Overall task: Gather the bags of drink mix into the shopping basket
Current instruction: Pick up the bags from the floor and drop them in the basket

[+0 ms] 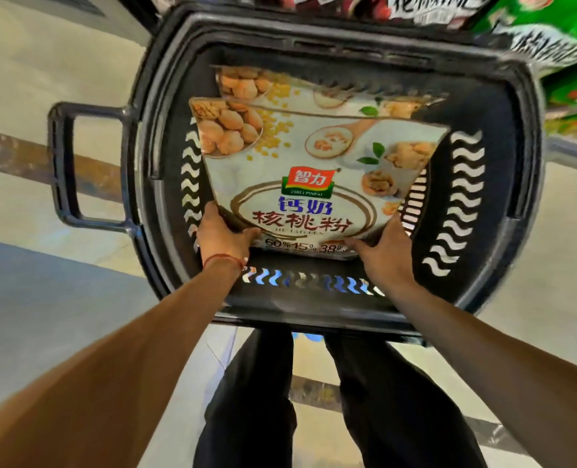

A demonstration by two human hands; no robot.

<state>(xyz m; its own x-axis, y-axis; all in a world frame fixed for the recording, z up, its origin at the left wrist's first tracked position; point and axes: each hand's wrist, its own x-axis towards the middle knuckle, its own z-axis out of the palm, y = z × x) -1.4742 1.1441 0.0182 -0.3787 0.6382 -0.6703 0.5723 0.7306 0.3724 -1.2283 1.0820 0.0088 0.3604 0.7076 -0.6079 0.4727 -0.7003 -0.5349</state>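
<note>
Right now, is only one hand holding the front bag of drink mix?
No, the left hand and the right hand each grip a near corner of the bag.

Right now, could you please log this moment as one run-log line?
left hand: grips top bag | right hand: grips top bag | second bag: beneath, in basket
</note>
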